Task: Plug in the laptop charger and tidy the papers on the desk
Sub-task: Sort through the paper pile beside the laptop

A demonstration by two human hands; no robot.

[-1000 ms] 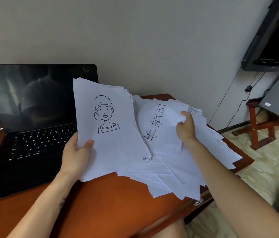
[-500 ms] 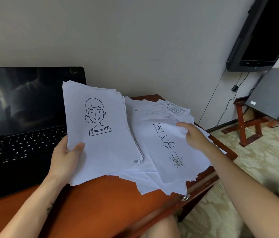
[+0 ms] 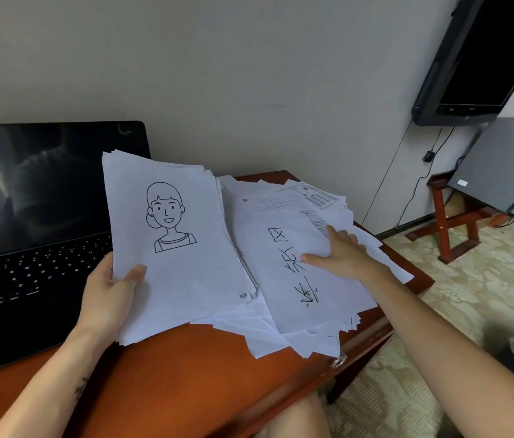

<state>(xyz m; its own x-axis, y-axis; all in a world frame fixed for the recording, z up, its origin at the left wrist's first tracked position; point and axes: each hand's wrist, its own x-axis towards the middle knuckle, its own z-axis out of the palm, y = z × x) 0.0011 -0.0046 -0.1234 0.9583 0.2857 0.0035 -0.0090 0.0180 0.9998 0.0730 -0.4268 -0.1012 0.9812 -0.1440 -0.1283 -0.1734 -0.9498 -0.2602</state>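
My left hand (image 3: 108,289) grips a thick stack of white papers (image 3: 186,270) by its lower left edge, tilted up off the desk; its top sheet shows a line drawing of a person. To the right, loose papers (image 3: 287,330) lie fanned over the desk's right end. On top of them lies a sheet with handwritten marks (image 3: 284,289). My right hand (image 3: 341,256) rests on this sheet with fingers spread and straight. An open black laptop (image 3: 25,248) with a dark screen sits at the left. No charger is in view.
The reddish wooden desk (image 3: 186,380) ends close to the right of the papers. Beyond it are a wall-mounted black screen (image 3: 477,58), hanging cables (image 3: 413,181), a grey box (image 3: 502,165) on a red wooden stand (image 3: 448,222), and patterned floor.
My right hand let go of the curled handwritten sheet it held up; the sheet now lies flat on the loose pile under the hand. The view turned right.
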